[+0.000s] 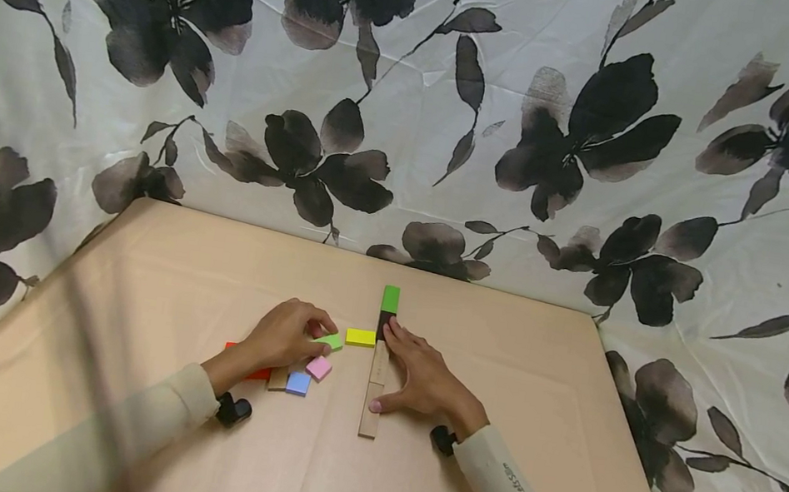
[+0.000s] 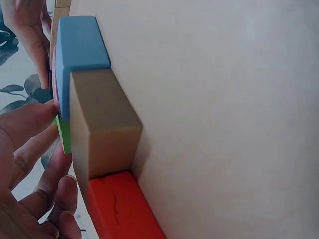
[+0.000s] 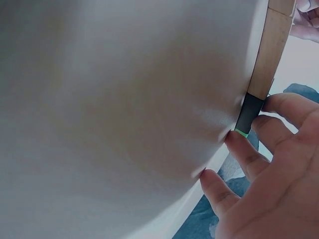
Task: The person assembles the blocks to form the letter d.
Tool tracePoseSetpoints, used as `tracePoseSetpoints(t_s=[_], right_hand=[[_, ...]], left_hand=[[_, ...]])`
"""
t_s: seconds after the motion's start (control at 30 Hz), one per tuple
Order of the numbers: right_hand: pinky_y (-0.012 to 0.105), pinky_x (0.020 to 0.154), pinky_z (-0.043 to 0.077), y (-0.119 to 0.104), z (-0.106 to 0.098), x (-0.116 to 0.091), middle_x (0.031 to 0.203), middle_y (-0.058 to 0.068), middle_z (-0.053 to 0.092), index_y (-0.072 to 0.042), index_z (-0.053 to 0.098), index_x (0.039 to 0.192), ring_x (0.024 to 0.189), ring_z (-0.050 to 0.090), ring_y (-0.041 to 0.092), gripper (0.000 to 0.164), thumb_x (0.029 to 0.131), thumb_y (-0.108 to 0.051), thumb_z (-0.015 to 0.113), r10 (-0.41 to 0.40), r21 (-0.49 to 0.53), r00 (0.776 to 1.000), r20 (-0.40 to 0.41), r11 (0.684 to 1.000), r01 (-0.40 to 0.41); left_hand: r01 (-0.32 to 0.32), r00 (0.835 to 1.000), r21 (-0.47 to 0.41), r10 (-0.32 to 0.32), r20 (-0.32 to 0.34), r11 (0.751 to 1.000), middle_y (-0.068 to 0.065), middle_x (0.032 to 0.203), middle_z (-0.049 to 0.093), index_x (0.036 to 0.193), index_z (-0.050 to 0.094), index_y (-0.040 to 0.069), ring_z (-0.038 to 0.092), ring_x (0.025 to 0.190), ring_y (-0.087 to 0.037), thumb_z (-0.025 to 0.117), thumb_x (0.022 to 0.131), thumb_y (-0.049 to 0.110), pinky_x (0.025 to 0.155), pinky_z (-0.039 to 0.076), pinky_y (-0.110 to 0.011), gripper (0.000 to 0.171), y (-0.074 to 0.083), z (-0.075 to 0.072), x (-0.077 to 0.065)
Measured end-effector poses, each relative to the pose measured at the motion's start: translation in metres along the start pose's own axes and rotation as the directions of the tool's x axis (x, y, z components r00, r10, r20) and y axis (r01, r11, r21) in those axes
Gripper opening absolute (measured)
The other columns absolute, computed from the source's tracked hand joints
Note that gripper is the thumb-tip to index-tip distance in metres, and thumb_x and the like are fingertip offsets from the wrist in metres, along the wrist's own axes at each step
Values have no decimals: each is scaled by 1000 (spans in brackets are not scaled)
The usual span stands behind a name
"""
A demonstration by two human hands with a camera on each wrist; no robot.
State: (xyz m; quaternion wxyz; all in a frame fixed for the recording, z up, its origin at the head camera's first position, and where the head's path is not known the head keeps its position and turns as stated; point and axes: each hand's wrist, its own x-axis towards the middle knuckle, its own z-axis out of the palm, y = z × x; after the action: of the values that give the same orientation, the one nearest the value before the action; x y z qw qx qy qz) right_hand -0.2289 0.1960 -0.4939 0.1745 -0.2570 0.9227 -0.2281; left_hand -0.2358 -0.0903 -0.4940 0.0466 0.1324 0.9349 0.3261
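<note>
My left hand (image 1: 285,335) pinches a light green block (image 1: 330,341) between thumb and fingers, just left of a yellow block (image 1: 360,338). The yellow block lies sideways against an upright line of blocks: a bright green block (image 1: 390,298) at the far end, a black block (image 1: 386,323), then plain wooden blocks (image 1: 375,386) nearer me. Beside this line, my right hand (image 1: 427,378) touches the black block with its fingertips, and its thumb rests at the wooden part. In the right wrist view, the fingers lie along the black block (image 3: 249,113), fairly straight.
Close below my left hand lie a pink block (image 1: 319,367), a blue block (image 1: 298,384), a tan wooden block (image 1: 278,379) and red blocks (image 1: 260,374), partly hidden by the hand. A beige-covered table (image 1: 545,360) meets a floral cloth (image 1: 446,203) behind.
</note>
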Motion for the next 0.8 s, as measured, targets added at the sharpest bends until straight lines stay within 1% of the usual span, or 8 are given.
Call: tracePoseSetpoints(t_s=[0.13,0.43,0.8], right_hand=[[64,129,18,1,0,0,181,0,7,-17,16,171,166,16,35,130,74,-58,93,-4,1,1000,-1,1000,4],[66,129,19,0,0,1,181,2,9,-16,18,171,166,17,36,128,75,-57,93,-13,-1,1000,-6,1000,13],[65,129,19,-1,-2,0,181,1,8,-16,17,171,166,17,36,130,74,-56,93,-8,13,1000,-8,1000,8]], left_hand=[[2,1000,20,-2,-1,1000,5,86,69,109,83,19,57,93,-16,90,86,22,81,47,-33,24,1,1,3],[5,1000,52,-6,6,999,4,92,72,111,84,20,58,94,-16,89,87,21,82,49,-34,25,3,2,8],[11,1000,35,-11,10,999,3,92,72,110,84,20,58,95,-17,89,86,20,82,49,-34,24,5,2,10]])
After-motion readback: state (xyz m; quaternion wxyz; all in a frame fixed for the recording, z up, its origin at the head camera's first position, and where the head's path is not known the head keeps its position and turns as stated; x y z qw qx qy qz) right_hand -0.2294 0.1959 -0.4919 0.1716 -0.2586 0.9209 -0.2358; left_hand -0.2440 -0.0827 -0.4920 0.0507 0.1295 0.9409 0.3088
